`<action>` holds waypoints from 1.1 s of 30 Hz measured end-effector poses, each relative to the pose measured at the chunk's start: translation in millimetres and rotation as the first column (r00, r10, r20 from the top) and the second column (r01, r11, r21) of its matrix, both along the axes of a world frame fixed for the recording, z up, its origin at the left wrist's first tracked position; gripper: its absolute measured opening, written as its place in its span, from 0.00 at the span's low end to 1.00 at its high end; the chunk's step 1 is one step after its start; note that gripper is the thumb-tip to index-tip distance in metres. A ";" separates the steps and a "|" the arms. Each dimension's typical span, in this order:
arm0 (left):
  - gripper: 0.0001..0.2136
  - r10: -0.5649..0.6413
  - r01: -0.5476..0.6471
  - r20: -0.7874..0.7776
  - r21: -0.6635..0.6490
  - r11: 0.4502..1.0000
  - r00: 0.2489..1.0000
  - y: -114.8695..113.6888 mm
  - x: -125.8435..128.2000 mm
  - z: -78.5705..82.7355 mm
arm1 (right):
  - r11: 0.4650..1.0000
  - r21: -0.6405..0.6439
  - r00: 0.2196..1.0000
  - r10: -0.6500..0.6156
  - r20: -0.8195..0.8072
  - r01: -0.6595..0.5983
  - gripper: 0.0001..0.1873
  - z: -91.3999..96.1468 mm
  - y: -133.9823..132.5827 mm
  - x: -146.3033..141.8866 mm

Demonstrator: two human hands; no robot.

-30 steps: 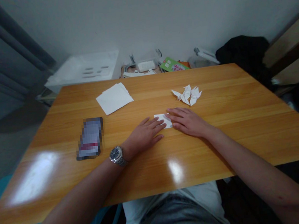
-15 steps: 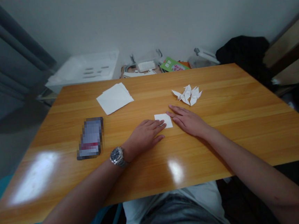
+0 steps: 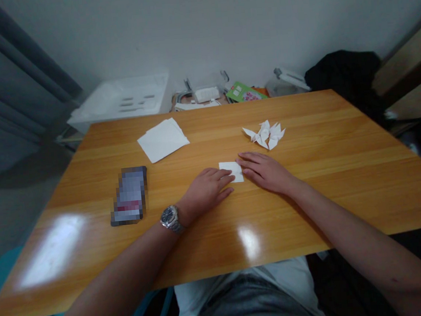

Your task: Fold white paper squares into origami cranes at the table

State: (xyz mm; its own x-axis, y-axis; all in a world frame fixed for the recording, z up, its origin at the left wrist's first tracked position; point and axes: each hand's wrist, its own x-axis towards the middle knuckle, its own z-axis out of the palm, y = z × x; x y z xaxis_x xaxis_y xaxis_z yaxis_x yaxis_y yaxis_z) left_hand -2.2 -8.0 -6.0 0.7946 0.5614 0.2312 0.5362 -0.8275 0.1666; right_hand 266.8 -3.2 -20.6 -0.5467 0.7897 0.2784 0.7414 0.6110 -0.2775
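A small white square of paper [image 3: 237, 174] lies flat on the wooden table [image 3: 303, 120] in front of me. My left hand [image 3: 210, 187], with a watch [image 3: 170, 217] on its wrist, rests its outstretched fingertips on the paper's left part and hides some of it. At the paper's right edge, my right hand [image 3: 263, 170] lies flat with fingers extended, their tips touching that edge. Just beyond my right hand sit several folded white paper figures [image 3: 266, 134], pointed like birds.
A stack of white paper sheets [image 3: 164, 140] lies at the back left. Nearer on the left is a phone [image 3: 128, 194] with a blurred screen. Behind the table are a white plastic tray [image 3: 117, 100], a green booklet [image 3: 243, 91] and a dark bag [image 3: 343, 70].
My right fingers have slid slightly downward along the paper's right edge. The left hand stays on the paper almost unmoved, its wrist shifted a little right. The view has moved slightly.
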 end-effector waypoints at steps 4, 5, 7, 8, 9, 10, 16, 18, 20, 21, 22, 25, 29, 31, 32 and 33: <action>0.15 0.000 0.000 0.027 0.006 1.000 1.000 1.8 0.2 -3.2 | 0.992 -0.013 0.990 0.123 -0.063 -0.124 0.22 3.5 -3.4 0.5; 0.15 -0.002 0.002 0.037 0.003 1.000 0.999 2.1 -0.1 -3.5 | 0.989 -0.021 0.986 0.144 -0.078 -0.146 0.22 3.4 -3.9 0.2; 0.15 0.002 -0.002 0.056 -0.006 1.000 0.998 2.5 -1.0 -3.4 | 0.986 -0.041 0.982 0.157 -0.102 -0.162 0.22 2.4 -4.5 -0.6; 0.15 0.009 -0.008 0.066 -0.008 1.000 0.998 2.7 -1.5 -3.0 | 0.986 -0.048 0.982 0.154 -0.113 -0.160 0.22 1.8 -4.5 -1.0; 0.15 0.019 -0.019 0.074 -0.009 1.000 0.997 3.0 -2.2 -2.4 | 0.986 -0.053 0.981 0.149 -0.122 -0.156 0.21 1.2 -4.5 -1.3; 0.15 0.034 -0.033 0.081 -0.009 0.999 0.996 3.3 -2.9 -1.8 | 0.987 -0.054 0.981 0.145 -0.129 -0.153 0.21 0.8 -4.5 -1.5; 0.14 0.124 -0.122 0.079 -0.035 0.992 0.989 6.9 -7.6 1.0 | 0.988 -0.059 0.982 0.135 -0.132 -0.143 0.22 0.5 -5.1 -2.0; 0.15 0.139 -0.136 0.075 -0.052 0.989 0.987 8.0 -8.4 1.3 | 0.988 -0.061 0.982 0.133 -0.132 -0.142 0.21 0.0 -5.3 -1.9; 0.15 0.146 -0.141 0.065 -0.070 0.988 0.987 9.0 -8.7 1.4 | 0.988 -0.055 0.982 0.134 -0.132 -0.142 0.21 -0.8 -5.3 -1.7; 0.15 0.146 -0.141 0.062 -0.075 0.987 0.987 9.5 -8.8 1.5 | 0.989 -0.049 0.982 0.135 -0.131 -0.143 0.21 -1.2 -5.2 -1.6; 0.15 0.142 -0.138 0.059 -0.077 0.987 0.988 10.0 -8.9 1.4 | 0.989 -0.042 0.982 0.138 -0.128 -0.144 0.21 -1.5 -5.2 -1.5; 0.15 0.132 -0.128 0.059 -0.064 0.990 0.989 11.2 -9.0 0.9 | 0.988 -0.026 0.982 0.150 -0.116 -0.154 0.21 -1.3 -5.3 -1.4; 0.15 0.128 -0.125 0.073 -0.045 0.991 0.989 11.4 -8.8 0.7 | 0.985 -0.012 0.978 0.169 -0.122 -0.172 0.24 1.9 -6.1 -3.4; 0.15 0.127 -0.125 0.078 -0.041 0.991 0.989 11.3 -8.4 1.0 | 0.986 -0.007 0.978 0.163 -0.130 -0.166 0.24 3.8 -6.4 -5.3; 0.14 0.128 -0.126 0.078 -0.040 0.991 0.989 11.2 -8.2 1.3 | 0.987 -0.008 0.979 0.155 -0.132 -0.158 0.22 4.6 -6.6 -6.3; 0.14 0.129 -0.126 0.077 -0.039 0.991 0.989 11.2 -8.1 1.5 | 0.989 -0.010 0.980 0.147 -0.131 -0.149 0.19 5.1 -6.7 -7.1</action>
